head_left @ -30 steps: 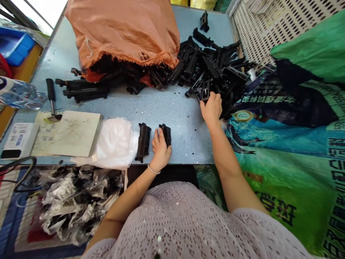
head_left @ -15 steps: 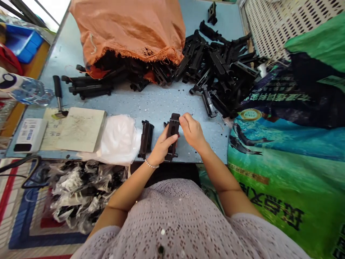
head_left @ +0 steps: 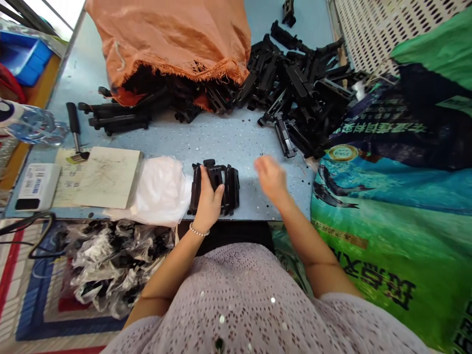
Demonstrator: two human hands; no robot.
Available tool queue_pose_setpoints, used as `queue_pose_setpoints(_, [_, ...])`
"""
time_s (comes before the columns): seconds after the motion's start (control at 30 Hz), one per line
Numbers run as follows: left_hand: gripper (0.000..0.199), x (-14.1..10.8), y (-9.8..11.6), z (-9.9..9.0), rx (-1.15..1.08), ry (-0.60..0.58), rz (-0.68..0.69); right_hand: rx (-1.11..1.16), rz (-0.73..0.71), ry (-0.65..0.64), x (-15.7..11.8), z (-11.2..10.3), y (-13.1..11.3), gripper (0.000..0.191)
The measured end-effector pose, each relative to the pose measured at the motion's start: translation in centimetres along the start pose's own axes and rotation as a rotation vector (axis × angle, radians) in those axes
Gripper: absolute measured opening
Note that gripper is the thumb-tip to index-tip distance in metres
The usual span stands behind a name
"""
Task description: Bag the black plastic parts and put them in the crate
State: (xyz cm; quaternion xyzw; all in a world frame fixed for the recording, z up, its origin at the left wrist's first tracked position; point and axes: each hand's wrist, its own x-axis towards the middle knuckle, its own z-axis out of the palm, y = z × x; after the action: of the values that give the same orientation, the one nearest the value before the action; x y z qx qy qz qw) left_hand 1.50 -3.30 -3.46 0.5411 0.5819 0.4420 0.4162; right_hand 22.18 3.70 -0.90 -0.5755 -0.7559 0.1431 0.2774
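Observation:
Near the table's front edge, my left hand (head_left: pixel 208 204) is closed on a black plastic part (head_left: pixel 217 176). That part is beside another black part (head_left: pixel 232 191) on its right, and a further one shows at its left, partly hidden by my fingers. To the right, my right hand (head_left: pixel 271 178) hovers over the blue table (head_left: pixel 254 142), touching none of the parts. It is blurred, and its fingers look curled; whether anything is in them I cannot make out. A heap of similar black parts (head_left: pixel 298 86) lies at the back right.
An orange sack (head_left: pixel 177 39) spills black parts at the back. On the left are a hammer (head_left: pixel 74 123), a cardboard sheet (head_left: pixel 108 177), white plastic bags (head_left: pixel 160 187), a white box (head_left: pixel 39 184) and a bottle (head_left: pixel 37 123). A green-blue sack (head_left: pixel 387 196) stands right.
My left hand has moved left with the black part, over to the one at the left. My right hand has drawn away to the right. The part between the hands' earlier places is now uncovered.

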Motion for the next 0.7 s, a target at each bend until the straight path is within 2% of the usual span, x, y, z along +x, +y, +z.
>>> queue_pose_setpoints(0.03, [0.075,-0.3,-0.8,0.4,0.083,0.01,0.034,-0.149,0.109,0.131,1.8,-0.5,2.0,0.033])
queue_pose_setpoints(0.07, [0.076,-0.6,-1.6,0.8,0.138,0.015,0.058,-0.271,0.234,0.206,3.4,-1.0,4.1,0.031])
queue_pose_setpoints(0.13, [0.074,-1.1,-2.3,1.5,0.191,0.005,0.104,-0.36,0.413,0.181,5.6,-1.6,7.5,0.032])
queue_pose_setpoints(0.2, [0.069,-1.2,-2.2,2.0,0.212,0.0,0.155,-0.312,0.462,0.12,5.6,-1.9,9.0,0.031])
queue_pose_setpoints(0.27, [0.063,-0.8,-1.2,2.3,0.174,-0.024,0.187,-0.192,0.376,0.135,3.6,-1.9,7.9,0.031])
queue_pose_setpoints(0.37, [0.067,0.3,1.0,2.7,-0.093,-0.089,0.145,0.026,0.124,0.176,-1.1,-2.1,2.6,0.03])
queue_pose_setpoints(0.4, [0.072,0.7,1.7,2.8,-0.221,-0.085,0.105,0.104,0.019,0.127,-2.4,-2.3,0.6,0.029])
queue_pose_setpoints(0.47, [0.076,1.2,3.0,2.8,-0.442,-0.058,-0.011,0.271,-0.195,-0.05,-3.9,-2.7,-2.7,0.024])
queue_pose_setpoints(0.53, [0.066,1.2,4.2,2.4,-0.566,-0.089,-0.156,0.323,-0.268,-0.101,-3.6,-2.8,-4.3,0.023])
queue_pose_setpoints(0.63, [0.054,0.5,5.6,1.6,-0.63,-0.233,-0.326,0.191,-0.194,0.0,-0.9,-2.1,-4.1,0.038])
queue_pose_setpoints(0.7, [0.052,0.4,6.0,1.2,-0.635,-0.234,-0.356,0.16,-0.136,-0.049,0.7,-1.4,-3.6,0.048])
